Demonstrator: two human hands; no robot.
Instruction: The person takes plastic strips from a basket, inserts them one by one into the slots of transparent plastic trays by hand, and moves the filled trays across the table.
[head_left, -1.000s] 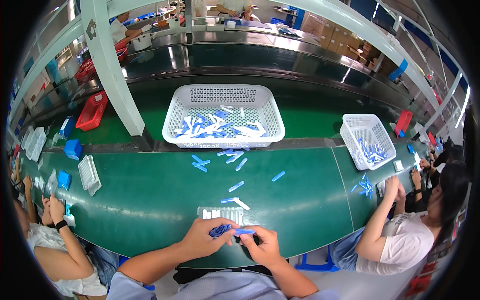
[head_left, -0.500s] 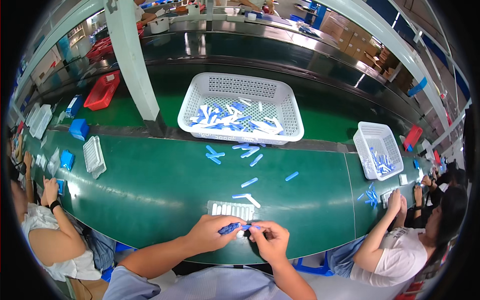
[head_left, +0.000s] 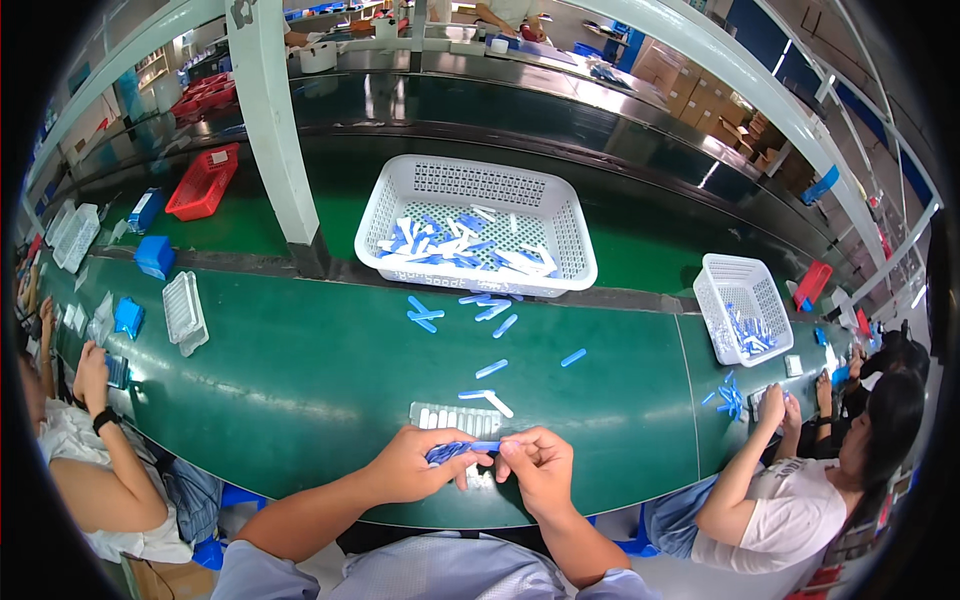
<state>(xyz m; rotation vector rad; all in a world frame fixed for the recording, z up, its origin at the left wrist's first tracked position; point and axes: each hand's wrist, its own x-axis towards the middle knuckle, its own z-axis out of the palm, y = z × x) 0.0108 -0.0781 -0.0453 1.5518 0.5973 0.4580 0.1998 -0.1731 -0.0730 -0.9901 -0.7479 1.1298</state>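
Over the near edge of the green table, my left hand (head_left: 408, 466) is closed around a bunch of slim blue plastic sticks (head_left: 447, 453). One blue stick (head_left: 486, 446) reaches from the bunch to my right hand (head_left: 541, 470), whose thumb and fingers pinch its end. Just beyond my hands lies a clear slotted tray (head_left: 497, 424) with white pieces in its slots; my hands cover its near part. A white stick (head_left: 499, 404) and several blue sticks (head_left: 491, 368) are scattered farther up the table.
A large white perforated basket (head_left: 575, 275) of blue and white sticks stands ahead, beside a white post (head_left: 275, 150). At right are a smaller white basket (head_left: 757, 357) and a co-worker (head_left: 760, 500). Another person (head_left: 105, 480) works at left, near an upright clear tray (head_left: 184, 312).
My right hand has turned and closed in on the stick's end, and the bunch in my left hand shows more fully. The whole view has shifted slightly.
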